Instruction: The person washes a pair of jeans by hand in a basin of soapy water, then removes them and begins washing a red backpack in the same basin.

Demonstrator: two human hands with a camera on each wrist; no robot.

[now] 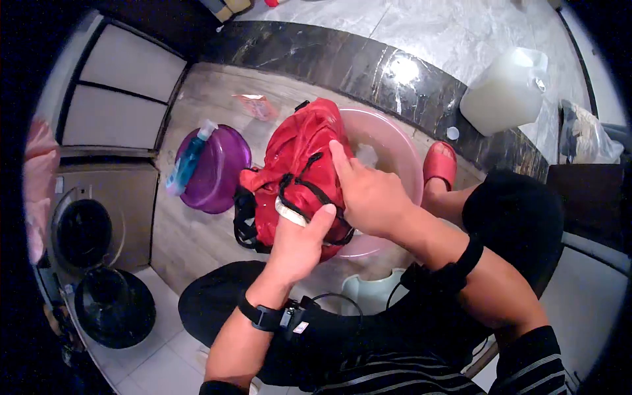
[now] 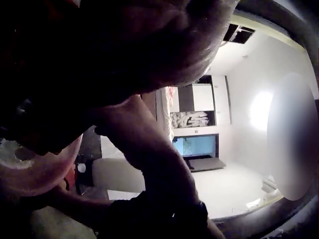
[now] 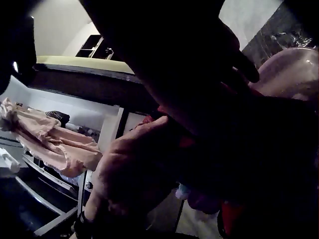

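Note:
A wet red bag [image 1: 293, 141] with black cords and straps lies against the left side of a pink basin [image 1: 411, 158] of cloudy water. At the bag's lower part my left hand [image 1: 293, 250] grips it, thumb on top near the black cord and fingers mostly hidden. A white piece [image 1: 290, 212] shows beside that hand. My right hand [image 1: 376, 199] holds the bag's right side, index finger stretched along the red fabric and the other fingers bent. Both wrist views are dark; the right wrist view shows a hand [image 3: 132, 169] close to red fabric.
Left of the bag, a blue bottle [image 1: 186, 161] lies on a purple basin [image 1: 227, 181]. Behind are a pink packet [image 1: 257, 106] and a dark marble ledge [image 1: 316, 56]. A large whitish jug [image 1: 505, 95] stands at the right, above a red slipper [image 1: 440, 163].

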